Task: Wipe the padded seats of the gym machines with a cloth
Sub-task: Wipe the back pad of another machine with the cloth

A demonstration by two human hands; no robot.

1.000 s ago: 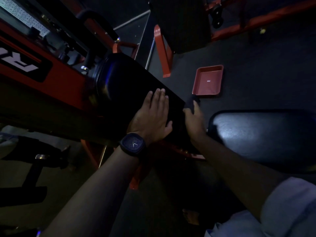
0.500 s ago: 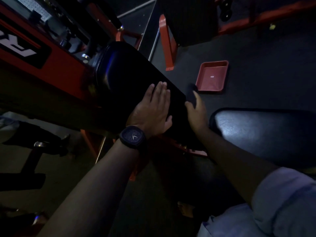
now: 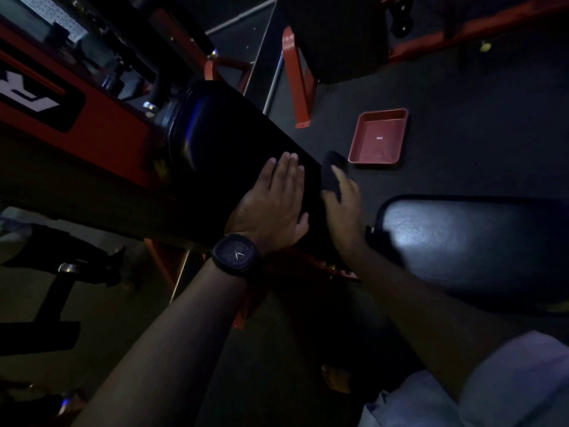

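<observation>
Fingers, left: the left hand (image 3: pixel 271 208) lies flat on the long black pad (image 3: pixel 234 143), fingers straight and close together, holding nothing.
Fingers, right: the right hand (image 3: pixel 346 208) has its fingers curled round a dark cloth (image 3: pixel 332 175), bunched against the pad's right edge.
Cloth position: at the near right side of the long pad, just beside the left hand's fingertips; how much of it touches the vinyl is hard to tell in this dim light.
Other padding: a second seat pad (image 3: pixel 477 241) sits to the right, near the right forearm, with a pale sheen on its surface.
Surroundings: the machine's red frame (image 3: pixel 107 131) runs along the left; a red tray (image 3: pixel 372 162) rests on the dark floor beyond the cloth; a watch (image 3: pixel 237 254) is on the left wrist.
Step in hand: probably wiping the long pad's side edge, with the flat palm steadying it.
Doing it well: spread the cloth flatter so more fabric meets the vinyl, press evenly, and run overlapping strokes along the pad's length, over the edge and the rounded far end.
Watch for: the seam near the frame, where grime likely collects, and the left palm covering a patch that will need its own pass.
Left to do: the seat pad at right seems to await wiping.
</observation>
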